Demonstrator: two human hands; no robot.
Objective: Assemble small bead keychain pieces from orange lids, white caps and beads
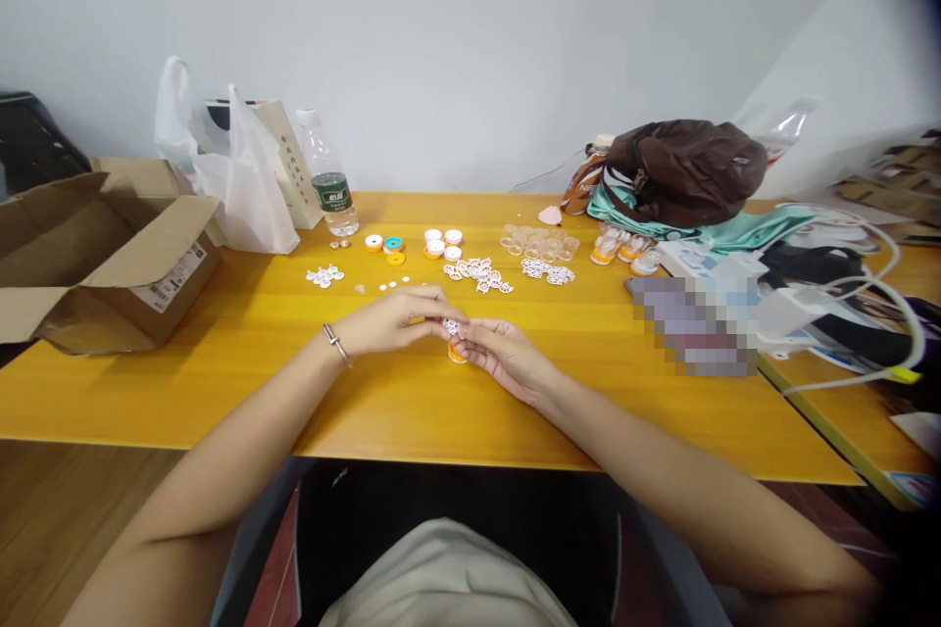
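Both my hands meet over the middle of the table. The fingertips of my left hand [408, 315] and my right hand [510, 356] are closed on a small white openwork piece [451, 324]. Just below it shows an orange and white round part [457, 354], partly hidden by my right fingers; whether they touch it I cannot tell. Beyond my hands lie white spoked pieces [477, 272] and a second cluster of white openwork pieces [548, 272]. Several small white discs [393, 285] are near my left knuckles.
White cups [434, 248], coloured round parts [394, 244], clear domes [540, 241] and white knobs [324, 276] stand farther back. At left are a cardboard box [158, 265] and water bottle [330, 178]; at right, assembled orange-based pieces [607, 247], a brown bag [687, 171] and cables [912, 313].
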